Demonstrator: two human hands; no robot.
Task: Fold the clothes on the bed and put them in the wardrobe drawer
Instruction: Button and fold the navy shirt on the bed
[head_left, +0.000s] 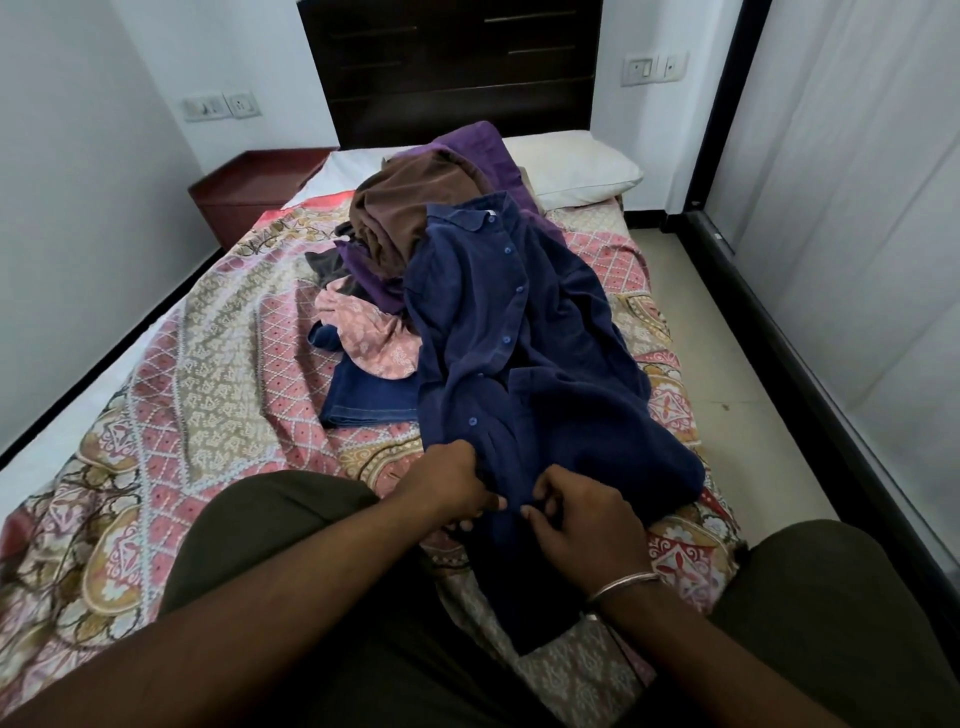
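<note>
Left hand (451, 483) and right hand (582, 514) each pinch the navy shirt (519, 332) hem, fingers curled. Beyond both hands, remaining clothes pile (395, 228) rests on the bed (208, 338).

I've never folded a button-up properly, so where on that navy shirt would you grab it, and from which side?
Probably at the bottom hem of the navy shirt, from the foot of the bed. It lies lengthwise, collar far away and hem nearest, where the left hand and right hand already pinch it on each side of the button line.
</note>
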